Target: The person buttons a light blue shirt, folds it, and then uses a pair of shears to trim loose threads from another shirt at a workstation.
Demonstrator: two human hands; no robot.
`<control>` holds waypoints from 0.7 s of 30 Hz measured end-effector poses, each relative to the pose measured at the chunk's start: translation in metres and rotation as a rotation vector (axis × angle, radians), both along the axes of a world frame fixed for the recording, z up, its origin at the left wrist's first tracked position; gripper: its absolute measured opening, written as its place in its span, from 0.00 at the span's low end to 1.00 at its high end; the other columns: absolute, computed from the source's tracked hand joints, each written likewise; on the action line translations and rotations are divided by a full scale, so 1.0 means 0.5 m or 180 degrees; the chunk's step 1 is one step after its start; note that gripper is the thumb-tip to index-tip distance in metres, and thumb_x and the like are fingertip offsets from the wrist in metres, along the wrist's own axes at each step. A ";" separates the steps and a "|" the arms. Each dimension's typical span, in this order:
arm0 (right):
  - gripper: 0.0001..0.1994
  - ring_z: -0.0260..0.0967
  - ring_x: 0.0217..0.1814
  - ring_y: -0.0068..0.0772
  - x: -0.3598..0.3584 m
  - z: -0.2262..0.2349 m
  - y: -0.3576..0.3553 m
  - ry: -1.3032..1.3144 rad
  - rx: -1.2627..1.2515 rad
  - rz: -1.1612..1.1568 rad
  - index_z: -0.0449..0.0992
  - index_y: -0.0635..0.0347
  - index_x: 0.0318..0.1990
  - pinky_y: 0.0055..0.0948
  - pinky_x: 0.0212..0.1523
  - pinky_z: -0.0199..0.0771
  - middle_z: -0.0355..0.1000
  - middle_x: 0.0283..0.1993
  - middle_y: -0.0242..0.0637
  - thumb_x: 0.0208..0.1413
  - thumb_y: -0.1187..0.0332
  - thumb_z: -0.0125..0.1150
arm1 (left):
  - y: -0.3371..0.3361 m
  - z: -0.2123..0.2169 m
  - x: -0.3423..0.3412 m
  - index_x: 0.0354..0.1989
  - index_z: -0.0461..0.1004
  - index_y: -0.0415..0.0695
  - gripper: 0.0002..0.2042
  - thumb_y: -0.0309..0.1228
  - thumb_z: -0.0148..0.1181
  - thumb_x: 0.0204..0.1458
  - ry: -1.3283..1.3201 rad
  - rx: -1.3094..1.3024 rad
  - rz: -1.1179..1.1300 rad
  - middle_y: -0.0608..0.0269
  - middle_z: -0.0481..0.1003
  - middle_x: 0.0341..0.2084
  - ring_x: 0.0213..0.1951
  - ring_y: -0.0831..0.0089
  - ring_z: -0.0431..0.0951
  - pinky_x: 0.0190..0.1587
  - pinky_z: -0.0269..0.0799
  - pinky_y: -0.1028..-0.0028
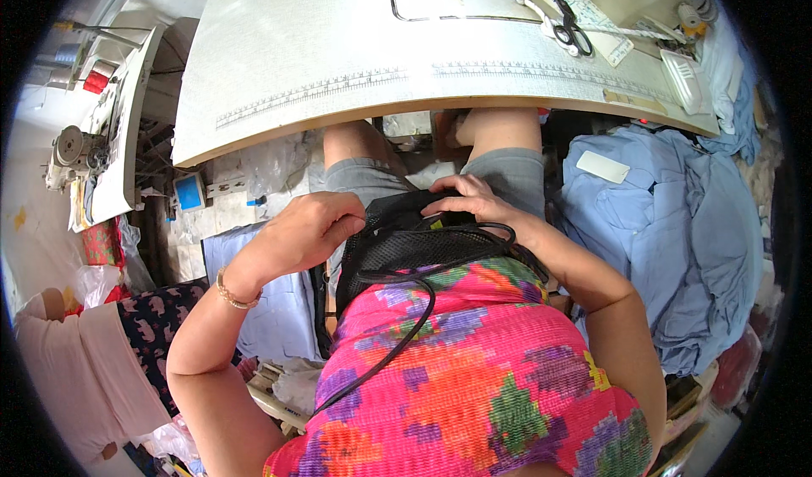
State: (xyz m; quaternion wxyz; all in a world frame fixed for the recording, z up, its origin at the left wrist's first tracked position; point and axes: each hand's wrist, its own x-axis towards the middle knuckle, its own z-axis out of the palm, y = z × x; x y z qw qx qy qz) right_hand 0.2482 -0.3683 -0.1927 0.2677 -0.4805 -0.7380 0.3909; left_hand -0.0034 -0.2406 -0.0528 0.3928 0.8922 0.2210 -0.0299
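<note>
A black mesh bag [389,251] lies across my lap, its opening toward the table. My left hand [326,222] is closed, pinching the bag's left edge between thumb and fingers. On the opposite side my right hand [467,200] grips the rim of the opening, its fingers bent over the black fabric. A small yellow-green patch [436,223] shows inside the opening, too little of it to name. The black cord [414,329] runs from the bag down over my colourful top. What lies deeper in the bag is hidden.
Ahead stands a white sewing table [296,54] with a printed ruler along its wooden edge. Black scissors [568,24] lie at its far right. A heap of light blue garments [643,240] is at my right. Another sewing machine [78,149] and a person's leg [85,375] are at left.
</note>
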 end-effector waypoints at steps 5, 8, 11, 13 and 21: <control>0.21 0.45 0.68 0.44 0.033 0.023 0.013 0.0534 -0.0305 0.0638 0.68 0.46 0.57 0.39 0.67 0.44 0.51 0.65 0.39 0.53 0.62 0.54 | 0.004 -0.002 0.005 0.31 0.72 0.40 0.04 0.28 0.56 0.50 0.0055 -0.0111 -0.0001 0.50 0.73 0.24 0.30 0.50 0.74 0.32 0.68 0.61; 0.23 0.48 0.67 0.41 0.042 0.047 0.030 0.0524 -0.0530 0.0865 0.65 0.54 0.58 0.37 0.67 0.45 0.54 0.64 0.41 0.56 0.61 0.54 | 0.006 -0.009 0.006 0.31 0.71 0.40 0.04 0.28 0.56 0.50 -0.0071 -0.0009 -0.0065 0.50 0.73 0.24 0.30 0.50 0.73 0.32 0.68 0.60; 0.21 0.53 0.65 0.37 0.065 0.075 0.067 0.1529 -0.0950 0.0795 0.66 0.58 0.57 0.35 0.66 0.48 0.61 0.59 0.40 0.57 0.61 0.54 | 0.006 -0.018 0.010 0.31 0.71 0.40 0.04 0.27 0.56 0.50 -0.0234 0.0206 -0.0119 0.50 0.73 0.24 0.30 0.51 0.73 0.32 0.68 0.61; 0.20 0.63 0.56 0.32 0.039 0.107 0.098 0.1305 -0.0832 0.0547 0.70 0.62 0.53 0.31 0.60 0.59 0.69 0.51 0.39 0.55 0.61 0.57 | 0.004 -0.019 0.020 0.31 0.71 0.38 0.04 0.26 0.56 0.50 -0.0248 0.0335 -0.0159 0.52 0.73 0.24 0.30 0.52 0.73 0.33 0.68 0.63; 0.13 0.64 0.38 0.21 -0.076 0.112 0.149 0.1597 -0.1383 0.0916 0.75 0.63 0.41 0.26 0.42 0.66 0.72 0.33 0.30 0.50 0.65 0.64 | 0.005 -0.004 0.081 0.38 0.69 0.40 0.10 0.24 0.56 0.46 -0.0408 0.1141 -0.0773 0.54 0.74 0.26 0.32 0.56 0.75 0.34 0.69 0.63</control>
